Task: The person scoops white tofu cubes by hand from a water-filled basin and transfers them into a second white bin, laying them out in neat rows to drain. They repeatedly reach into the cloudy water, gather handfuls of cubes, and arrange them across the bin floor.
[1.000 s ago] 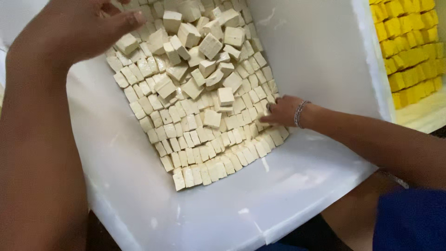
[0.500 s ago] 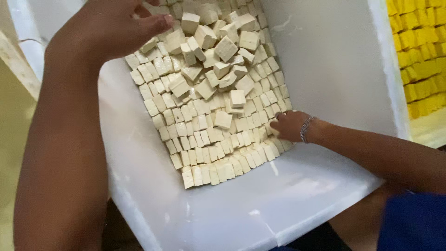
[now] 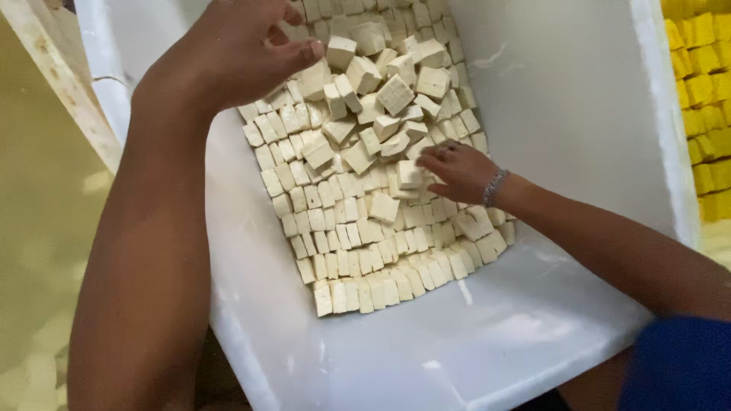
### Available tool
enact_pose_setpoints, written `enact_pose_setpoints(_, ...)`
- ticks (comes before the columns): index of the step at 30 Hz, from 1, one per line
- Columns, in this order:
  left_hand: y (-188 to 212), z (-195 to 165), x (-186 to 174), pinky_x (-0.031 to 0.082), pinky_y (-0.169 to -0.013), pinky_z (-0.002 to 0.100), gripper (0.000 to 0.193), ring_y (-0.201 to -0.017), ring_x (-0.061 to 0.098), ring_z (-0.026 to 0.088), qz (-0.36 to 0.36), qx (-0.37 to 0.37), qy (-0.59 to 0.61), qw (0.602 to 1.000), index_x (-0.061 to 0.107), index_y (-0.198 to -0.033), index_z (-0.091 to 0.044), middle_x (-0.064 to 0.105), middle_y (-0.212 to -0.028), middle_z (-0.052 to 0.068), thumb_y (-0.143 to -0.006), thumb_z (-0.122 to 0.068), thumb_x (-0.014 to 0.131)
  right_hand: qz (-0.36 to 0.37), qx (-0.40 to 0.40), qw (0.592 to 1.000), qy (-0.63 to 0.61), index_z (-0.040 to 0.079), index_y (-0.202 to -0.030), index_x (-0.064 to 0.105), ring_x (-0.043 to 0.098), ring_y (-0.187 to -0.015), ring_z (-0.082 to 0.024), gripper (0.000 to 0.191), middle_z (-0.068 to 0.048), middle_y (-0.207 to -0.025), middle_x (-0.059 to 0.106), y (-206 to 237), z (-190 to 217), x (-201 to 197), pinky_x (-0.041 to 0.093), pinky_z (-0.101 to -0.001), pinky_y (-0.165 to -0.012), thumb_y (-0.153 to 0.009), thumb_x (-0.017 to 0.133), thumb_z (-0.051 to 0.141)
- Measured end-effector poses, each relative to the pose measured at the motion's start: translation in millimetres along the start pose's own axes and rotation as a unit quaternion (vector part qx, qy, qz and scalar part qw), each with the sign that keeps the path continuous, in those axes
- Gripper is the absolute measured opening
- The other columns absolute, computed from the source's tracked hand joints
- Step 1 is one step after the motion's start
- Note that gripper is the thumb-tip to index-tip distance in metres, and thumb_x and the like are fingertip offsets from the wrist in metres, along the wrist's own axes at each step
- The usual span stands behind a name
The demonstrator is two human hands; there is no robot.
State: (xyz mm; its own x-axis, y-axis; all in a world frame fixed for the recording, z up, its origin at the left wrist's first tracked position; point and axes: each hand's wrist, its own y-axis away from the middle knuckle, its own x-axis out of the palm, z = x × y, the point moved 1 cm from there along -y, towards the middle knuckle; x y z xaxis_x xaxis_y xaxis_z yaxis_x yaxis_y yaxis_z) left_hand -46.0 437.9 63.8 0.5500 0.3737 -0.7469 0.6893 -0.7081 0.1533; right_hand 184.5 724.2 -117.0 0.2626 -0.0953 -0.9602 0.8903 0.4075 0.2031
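1. The right hand [image 3: 455,172] lies palm down on the heap of pale cubes [image 3: 365,190], its fingertips closed on one loose cube [image 3: 409,174] at the middle of the heap. A beaded bracelet [image 3: 494,187] sits on that wrist.
2. The left hand [image 3: 232,47] hovers over the upper left of the heap, fingers spread and slightly curled, nothing gripped in it (the thumb tip comes close to a raised cube [image 3: 340,52] but whether it touches cannot be told).
3. Under and between the hands the cubes lie jumbled and tilted; toward the near edge they stand in tidy rows, packed side by side.
4. All of them sit in a big white tub [image 3: 579,106], filling its left half, while the right part of its floor and the near lip are bare.
5. Beyond the tub's right wall, at the picture's edge, lie rows of yellow cubes [image 3: 700,91]. To the left runs a pale wooden edge [image 3: 57,76] beside a yellowish floor.
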Motion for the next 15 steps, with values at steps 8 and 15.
enact_pose_setpoints(8,-2.5,7.3,-2.8,0.055,-0.085,0.047,0.056,-0.112,0.067,0.031,-0.007,0.030,-0.003,1.000,0.059,-0.136,-0.004,0.066,-0.132,0.018,-0.098,-0.044,0.071,0.033,0.052,0.993,-0.098,0.012,-0.122,0.061,0.067,-0.103,-0.028,0.044,-0.013,-0.109,0.070,-16.3,-4.3,22.0,0.058,-0.0434,-0.083,-0.085,0.078,0.028)
enact_pose_setpoints(15,-1.3,4.2,-1.7,0.055,-0.085,0.046,0.053,-0.114,0.065,0.030,-0.008,0.035,0.000,0.999,0.059,-0.136,-0.005,0.066,-0.130,0.017,-0.099,-0.042,0.070,-0.018,0.243,0.957,-0.158,0.010,-0.121,0.063,0.068,-0.088,-0.026,0.042,-0.015,-0.111,0.067,-14.2,-15.5,21.3,0.062,-0.0390,-0.070,-0.086,0.081,0.025)
